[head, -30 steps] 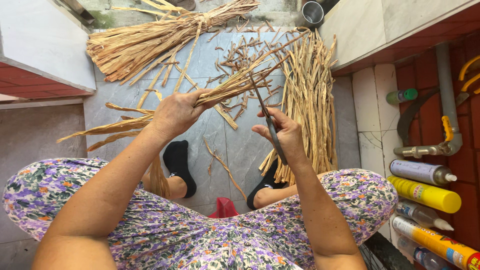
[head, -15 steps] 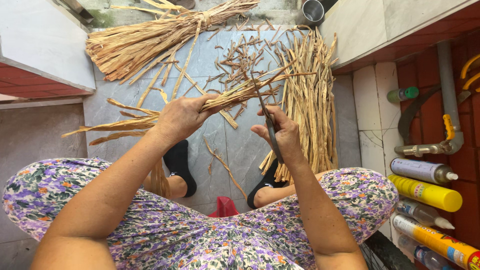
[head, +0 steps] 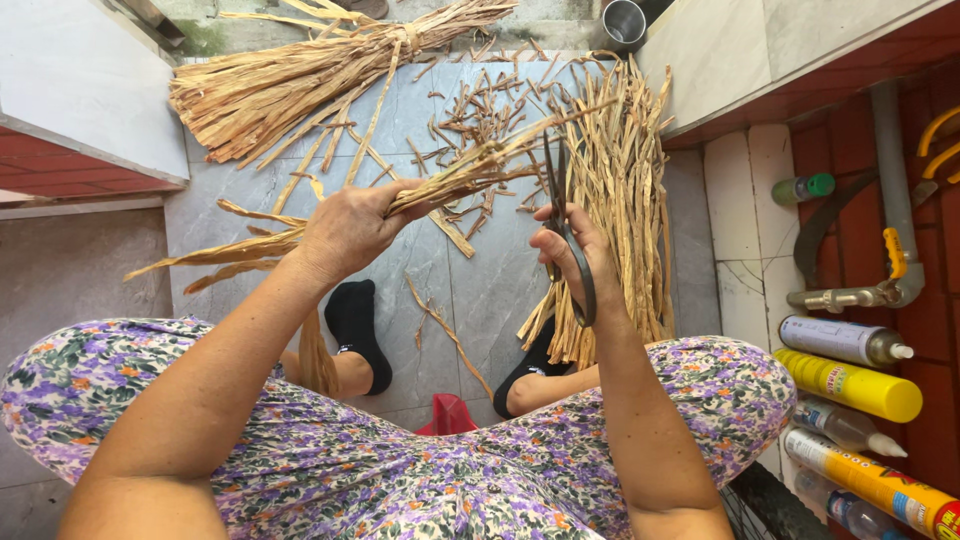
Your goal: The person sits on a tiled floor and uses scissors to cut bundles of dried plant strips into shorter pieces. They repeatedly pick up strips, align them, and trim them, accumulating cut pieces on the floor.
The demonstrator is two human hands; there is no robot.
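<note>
Now, line by line, with the bundle as landmark:

Bundle: a handful of dry straw-coloured strips [head: 440, 190], held slantwise above the floor, its far ends fanning out toward the scissors.
Left hand: the left hand [head: 350, 228] grips the bundle near its middle, fingers curled tight round the strips.
Right hand: the right hand [head: 578, 262], just right of the bundle's far ends, holds dark scissors [head: 562, 225] upright; fingers are wrapped through the handles, and the blades rise as one thin line beside the strip tips. Whether they touch the strips cannot be told.
Sheaf: a tied sheaf [head: 300, 85] lies beyond the bundle, on the floor.
Loose pile: long strips [head: 625, 190] lie right of the bundle, behind the right hand.
Scraps: short cut bits [head: 480, 120] are scattered under and beyond the bundle's tips.
Cup: a metal cup [head: 625, 22] stands past the pile, well beyond the bundle.
Bottles: spray cans and bottles [head: 850, 385] lie far right of the bundle, below a pipe [head: 890, 190].
Below the bundle: a flowered dress [head: 400, 460] and feet in black socks [head: 355, 325].
Surface: grey floor tiles [head: 490, 300], with a pale ledge [head: 80, 90] left of the bundle and a red wall at the far right.
</note>
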